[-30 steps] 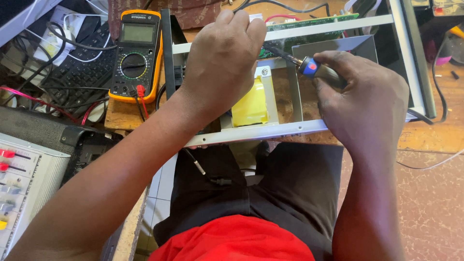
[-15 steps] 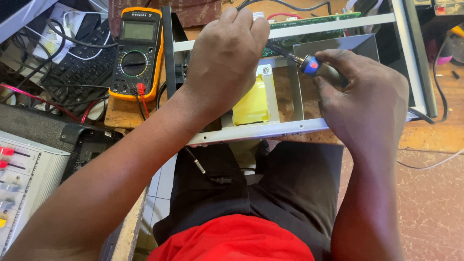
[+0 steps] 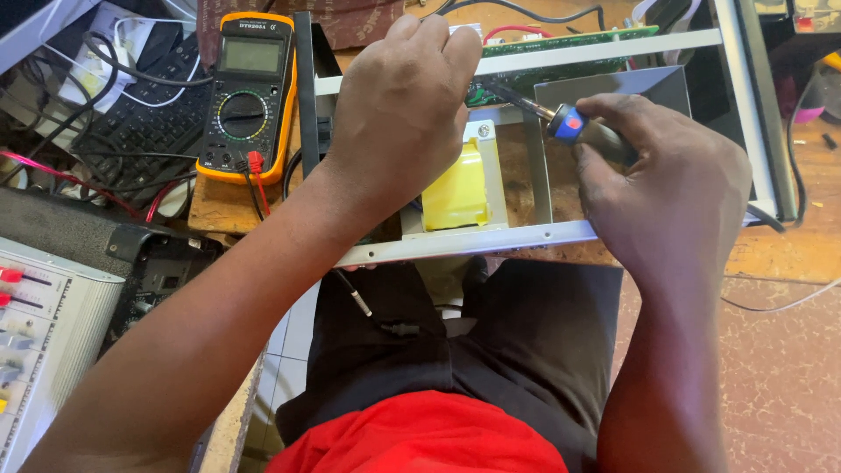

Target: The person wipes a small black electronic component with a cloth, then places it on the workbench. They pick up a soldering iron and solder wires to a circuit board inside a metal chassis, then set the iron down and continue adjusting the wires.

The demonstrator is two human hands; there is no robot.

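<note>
Right hand point(image 3: 666, 188) was clenched round the soldering iron point(image 3: 569, 123), tip by the green circuit board point(image 3: 569, 42) just behind the yellow transformer point(image 3: 455, 188), left hand point(image 3: 403, 105) curled above it, contents hidden; he'd best keep steady.

A screwdriver point(image 3: 574, 125) with a dark handle and a blue and red collar lies slanted, its metal shaft pointing far-left toward a green circuit board point(image 3: 569, 44) at the far side of an open grey metal frame point(image 3: 491, 241). A yellow-wrapped transformer point(image 3: 457, 186) sits inside the frame's near rail.
</note>
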